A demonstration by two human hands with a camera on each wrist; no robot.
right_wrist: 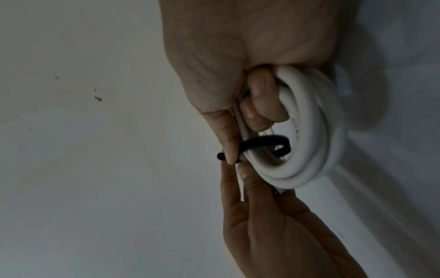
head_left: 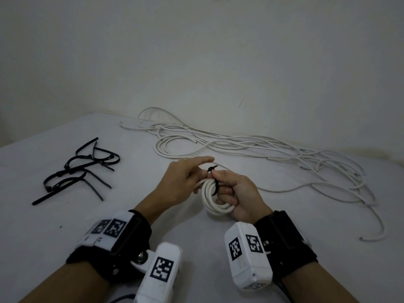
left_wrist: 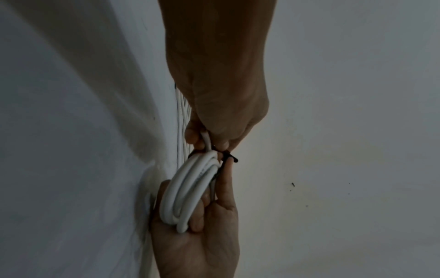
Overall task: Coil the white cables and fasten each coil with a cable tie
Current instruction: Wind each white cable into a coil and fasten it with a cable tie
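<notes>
A small coil of white cable [head_left: 211, 201] is held upright just above the table. My right hand [head_left: 220, 182] grips it: fingers curl through the coil [right_wrist: 309, 131] and the thumb presses a black cable tie [right_wrist: 266, 141] looped round the strands. My left hand [head_left: 202, 174] meets it from the left with the index finger stretched out, while thumb and another finger pinch the tie's end [head_left: 211, 169]. In the left wrist view a white strand runs between the fingers of the left hand [left_wrist: 209, 143], just above the tie [left_wrist: 228, 157]. How tightly the tie is drawn stays unclear.
Several loose white cables [head_left: 262, 147] sprawl across the back and right of the white table [head_left: 65, 215], one end trailing to the right edge. A pile of black cable ties [head_left: 80, 169] lies at the left. A pale wall rises right behind.
</notes>
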